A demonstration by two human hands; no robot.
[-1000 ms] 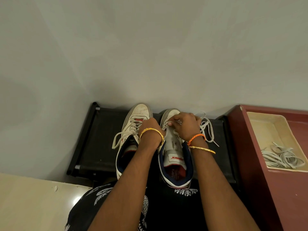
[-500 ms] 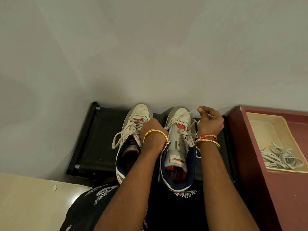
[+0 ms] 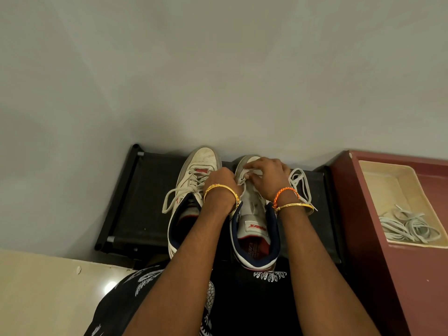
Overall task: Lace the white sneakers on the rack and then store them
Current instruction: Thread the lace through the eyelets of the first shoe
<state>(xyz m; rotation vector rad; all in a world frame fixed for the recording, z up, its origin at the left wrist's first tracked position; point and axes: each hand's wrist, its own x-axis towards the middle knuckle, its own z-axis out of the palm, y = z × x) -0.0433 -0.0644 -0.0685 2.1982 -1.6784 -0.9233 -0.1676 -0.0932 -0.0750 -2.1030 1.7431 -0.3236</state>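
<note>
Seen from above, two white sneakers stand side by side on a black rack against a grey wall. The left sneaker is laced, its lace ends trailing loose. Over the right sneaker, both hands meet near the toe. The right hand has its fingers curled, pinching the white lace, whose slack loops lie just beside the shoe. The left hand rests between the sneakers; whether its fingers grip anything cannot be told. A cream tray nearby holds spare laces.
</note>
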